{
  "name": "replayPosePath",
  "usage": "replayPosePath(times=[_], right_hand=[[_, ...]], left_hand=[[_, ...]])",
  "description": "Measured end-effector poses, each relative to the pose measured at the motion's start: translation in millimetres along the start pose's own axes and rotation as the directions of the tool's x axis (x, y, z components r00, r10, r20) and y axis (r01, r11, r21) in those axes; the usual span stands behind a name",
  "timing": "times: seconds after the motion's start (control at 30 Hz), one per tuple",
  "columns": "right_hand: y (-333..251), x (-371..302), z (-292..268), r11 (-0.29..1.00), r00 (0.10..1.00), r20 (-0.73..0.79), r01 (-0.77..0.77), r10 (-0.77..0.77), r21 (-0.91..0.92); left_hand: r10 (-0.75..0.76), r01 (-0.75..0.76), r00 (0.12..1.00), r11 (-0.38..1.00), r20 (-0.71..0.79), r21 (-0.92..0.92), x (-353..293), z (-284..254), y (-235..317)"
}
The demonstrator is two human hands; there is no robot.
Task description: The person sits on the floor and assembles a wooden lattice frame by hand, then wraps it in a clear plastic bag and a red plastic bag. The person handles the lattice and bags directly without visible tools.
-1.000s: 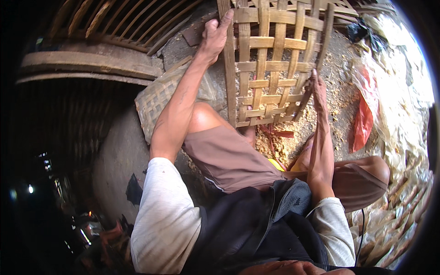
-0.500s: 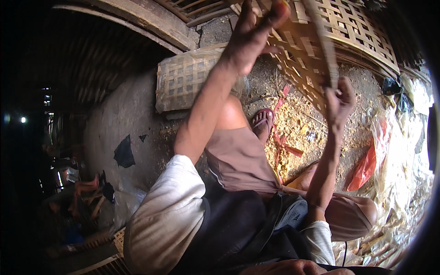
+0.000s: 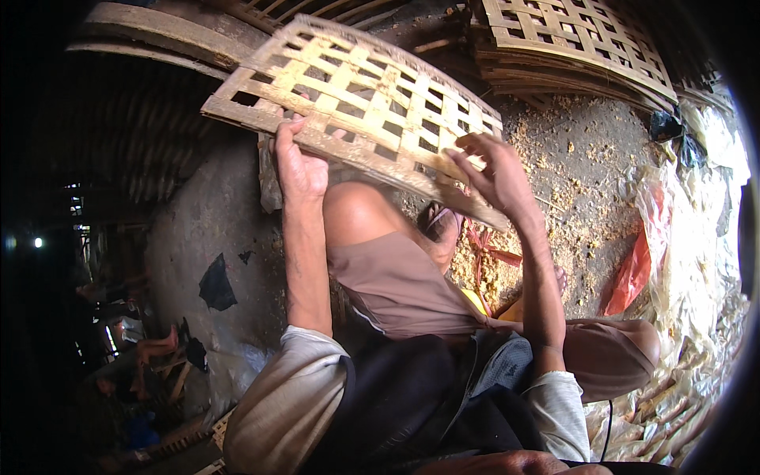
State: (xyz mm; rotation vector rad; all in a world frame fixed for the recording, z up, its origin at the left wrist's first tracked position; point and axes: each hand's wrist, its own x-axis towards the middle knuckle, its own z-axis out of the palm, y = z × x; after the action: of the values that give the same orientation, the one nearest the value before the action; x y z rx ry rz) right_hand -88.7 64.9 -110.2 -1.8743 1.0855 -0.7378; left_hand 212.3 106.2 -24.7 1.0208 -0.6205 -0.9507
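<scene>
A rectangular woven bamboo tray [image 3: 372,95] is held tilted above my bent knee, its open lattice facing up. Thumb on top of the frame, my left hand [image 3: 302,168] is closed around the near edge toward the tray's left end. At the right end is my right hand [image 3: 503,176], its fingers apart and partly bent over the slats. Its fingertips appear to touch the weave without wrapping round the frame. Yellowish crumbs cling to the tray's slats. Part of another pale object [image 3: 270,174] shows beneath the tray's left end, mostly hidden.
Similar bamboo trays [image 3: 582,43] are stacked at the far right. Yellow crumbs [image 3: 582,158] litter the floor around a red strip [image 3: 500,255] and my sandalled foot [image 3: 445,229]. An orange-red plastic bag [image 3: 628,277] and crumpled clear sheeting [image 3: 689,317] lie at right. Wooden beams [image 3: 170,36] cross the far left.
The tray has turned from nearly edge-on to lattice up and come left and nearer. My left hand has dropped onto its near edge. My right hand has loosened its hold on the frame.
</scene>
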Motion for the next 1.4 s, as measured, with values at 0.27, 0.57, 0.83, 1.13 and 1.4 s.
replayPosePath(times=[0.27,0.57,0.83,1.13,1.4], right_hand=[[107.0,14.7,-31.9,0.97,0.893,-0.381,-0.238,0.238,0.046],[86.0,43.4,-42.5,0.966,0.763,-0.637,-0.072,-0.107,-0.248],[108.1,18.4,-47.7,0.929,0.691,-0.691,-0.079,-0.21,-0.361],[118.8,2.7,-55.5,0.88,0.688,-0.626,0.038,-0.366,-0.473],[129.7,-7.5,-48.5,0.944,0.707,-0.669,-0.004,-0.23,-0.329]], left_hand=[[0.087,-0.087,0.996,0.996,-0.031,0.016,-9.2,6.5,9.4],[0.075,-0.078,0.982,0.997,0.174,0.012,-13.1,27.8,7.9],[-0.018,-0.018,0.961,0.991,0.274,0.129,-24.3,51.3,7.9],[-0.021,-0.011,0.943,0.995,0.331,0.095,-21.8,55.1,3.3],[-0.093,0.03,0.898,0.988,0.431,0.149,-26.7,76.4,-4.4]])
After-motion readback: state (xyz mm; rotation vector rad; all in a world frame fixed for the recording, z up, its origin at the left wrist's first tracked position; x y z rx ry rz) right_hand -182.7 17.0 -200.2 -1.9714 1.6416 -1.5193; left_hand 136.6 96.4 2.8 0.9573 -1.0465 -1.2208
